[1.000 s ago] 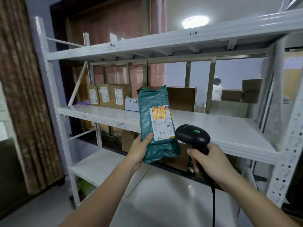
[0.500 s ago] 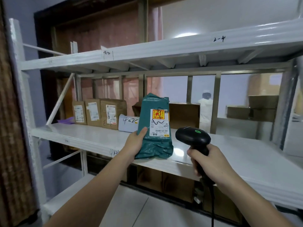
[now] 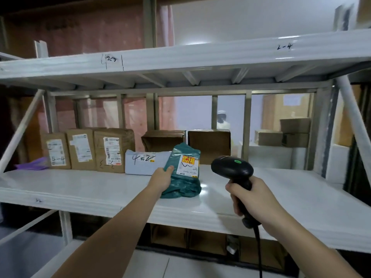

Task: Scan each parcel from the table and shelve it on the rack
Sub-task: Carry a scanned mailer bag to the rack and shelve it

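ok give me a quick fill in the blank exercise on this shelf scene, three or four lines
1. The left hand holds a crumpled plastic mailer parcel whose colour is ____.
2. The right hand grips a black handheld barcode scanner with a small ____ light on top.
3. The mailer parcel's bottom rests on the ____ metal shelf board.
4. Left of the flat white envelope stand ____ brown cardboard parcels with labels.

Missing words: green; green; white; three
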